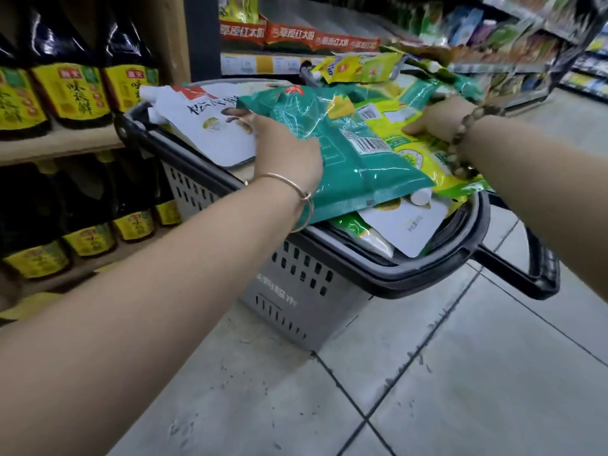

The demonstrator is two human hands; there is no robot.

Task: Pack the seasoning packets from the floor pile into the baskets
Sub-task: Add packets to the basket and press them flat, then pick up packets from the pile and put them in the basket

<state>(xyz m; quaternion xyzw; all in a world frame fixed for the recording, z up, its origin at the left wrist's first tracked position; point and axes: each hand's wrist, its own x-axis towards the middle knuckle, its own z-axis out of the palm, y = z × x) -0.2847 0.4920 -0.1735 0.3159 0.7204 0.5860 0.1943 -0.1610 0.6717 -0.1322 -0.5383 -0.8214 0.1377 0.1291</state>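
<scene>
A grey shopping basket (306,291) with a black rim stands on the tiled floor, heaped with seasoning packets. On top lies a large teal packet (345,159), and my left hand (286,149) grips its left edge, fingers tucked under it. My right hand (431,121) rests flat on a yellow-green packet (411,149) beside it. A white spouted pouch (210,126) sits at the basket's left end, and another white pouch (404,225) pokes out at the near right corner. More yellow packets (358,67) pile up at the far end.
Wooden shelves on the left carry dark sauce bottles (69,83) with yellow labels. The basket's black pull handle (539,274) juts out to the right. Store shelving (513,44) with packaged goods runs along the back and right. Grey floor tiles (460,373) lie in front.
</scene>
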